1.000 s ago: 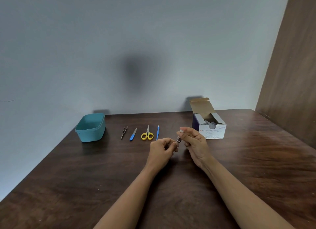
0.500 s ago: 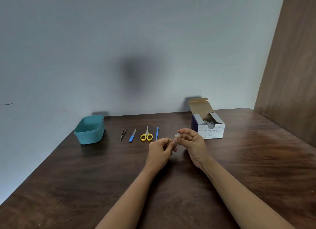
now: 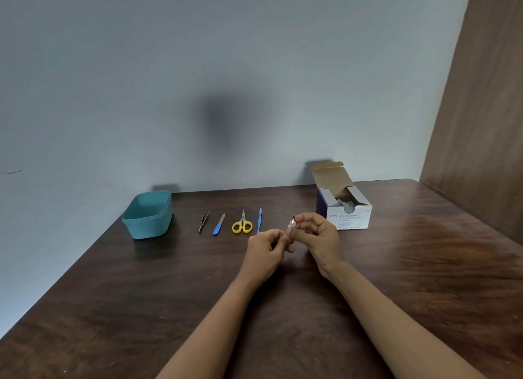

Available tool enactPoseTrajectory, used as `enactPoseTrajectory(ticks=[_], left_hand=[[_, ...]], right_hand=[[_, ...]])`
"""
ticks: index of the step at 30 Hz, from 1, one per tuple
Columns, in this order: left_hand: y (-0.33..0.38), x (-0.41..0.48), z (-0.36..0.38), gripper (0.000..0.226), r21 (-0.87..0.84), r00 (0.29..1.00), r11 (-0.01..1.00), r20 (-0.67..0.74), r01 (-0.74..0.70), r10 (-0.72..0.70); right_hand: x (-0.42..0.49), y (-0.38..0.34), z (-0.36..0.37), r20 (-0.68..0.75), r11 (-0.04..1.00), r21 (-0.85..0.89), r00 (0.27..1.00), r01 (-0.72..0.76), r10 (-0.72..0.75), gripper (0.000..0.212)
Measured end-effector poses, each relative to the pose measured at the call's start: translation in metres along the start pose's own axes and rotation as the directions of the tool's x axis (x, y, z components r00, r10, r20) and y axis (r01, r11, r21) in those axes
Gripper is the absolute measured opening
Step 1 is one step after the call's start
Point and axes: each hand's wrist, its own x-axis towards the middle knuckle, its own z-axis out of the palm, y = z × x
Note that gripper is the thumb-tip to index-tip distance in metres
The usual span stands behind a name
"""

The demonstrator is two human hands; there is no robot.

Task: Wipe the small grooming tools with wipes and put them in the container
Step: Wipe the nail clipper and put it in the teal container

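So this is the wiping step, by the look of it: both hands are up over the middle of the dark wood-grain bench [image 3: 113,308], pinching one small metal grooming tool [image 3: 292,223] between them. The left hand [image 3: 267,251] has its grip closed around the lower end, and the right hand [image 3: 319,234] has thumb and fingertips closed narrow on the upper end, with what looks like a bit of white wipe [image 3: 290,229] wrapped at the tool. It's tiny, so I can't say for sure what kind of tool it is, or how much of the white is wipe versus metal. The other four are lined up in a row farther back, untouched: thin metal tweezers [image 3: 203,221], a blue-handled nail file [image 3: 218,224], yellow-handled scissors [image 3: 242,224] and a slim blue-handled pusher [image 3: 259,221]. The teal plastic container [image 3: 147,218] sits at the left end of that row, and I can't see anything in it from here. The open white box of alcohol swabs [image 3: 349,218] is just behind the right hand. My guess is that the next move is finishing the rub, then carrying the tool left across the row and dropping it in the container without bumping the others.
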Motion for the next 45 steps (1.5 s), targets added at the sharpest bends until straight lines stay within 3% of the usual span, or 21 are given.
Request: enactPoseTrajectory(ticks=[8, 14, 19, 31, 35, 38, 41, 45], left_hand=[[0.006, -0.002, 0.004, 0.017, 0.062, 1.000, 0.998, 0.020, -0.009, 0.008], [0.006, -0.001, 0.002, 0.018, 0.077, 0.999, 0.997, -0.037, 0.015, -0.012], [0.008, -0.002, 0.002, 0.017, 0.080, 0.999, 0.997, -0.038, 0.008, -0.005], [0.012, -0.004, 0.001, 0.020, 0.025, 0.996, 0.999, -0.078, 0.036, -0.034], [0.012, -0.005, 0.000, 0.019, 0.053, 0.999, 0.998, -0.040, 0.018, -0.016], [0.012, -0.005, -0.002, 0.019, 0.053, 0.999, 0.999, -0.043, 0.012, -0.010], [0.011, -0.005, -0.001, 0.019, 0.048, 0.999, 0.999, -0.046, 0.002, 0.000], [0.011, -0.005, 0.000, 0.018, 0.055, 1.000, 0.998, -0.022, -0.001, 0.002]], right_hand=[[0.004, -0.001, -0.003, -0.063, 0.966, 0.233, 0.990, -0.109, 0.127, 0.025], [0.005, -0.001, 0.000, -0.067, 0.970, 0.226, 0.991, -0.095, 0.113, 0.021], [0.003, 0.000, -0.001, -0.054, 0.991, 0.120, 0.997, -0.051, 0.058, 0.017], [0.005, -0.001, -0.003, -0.016, 0.984, 0.092, 0.988, -0.153, 0.155, 0.012], [0.000, -0.002, -0.002, 0.040, 0.997, -0.016, 0.997, -0.069, 0.070, 0.007], [0.000, 0.002, -0.002, -0.016, 0.981, -0.194, 1.000, 0.021, -0.025, 0.006], [0.000, 0.006, -0.003, -0.085, 0.938, -0.327, 0.985, 0.112, -0.148, 0.013], [0.000, 0.005, -0.002, -0.050, 0.857, -0.466, 0.961, 0.219, -0.273, 0.011]])
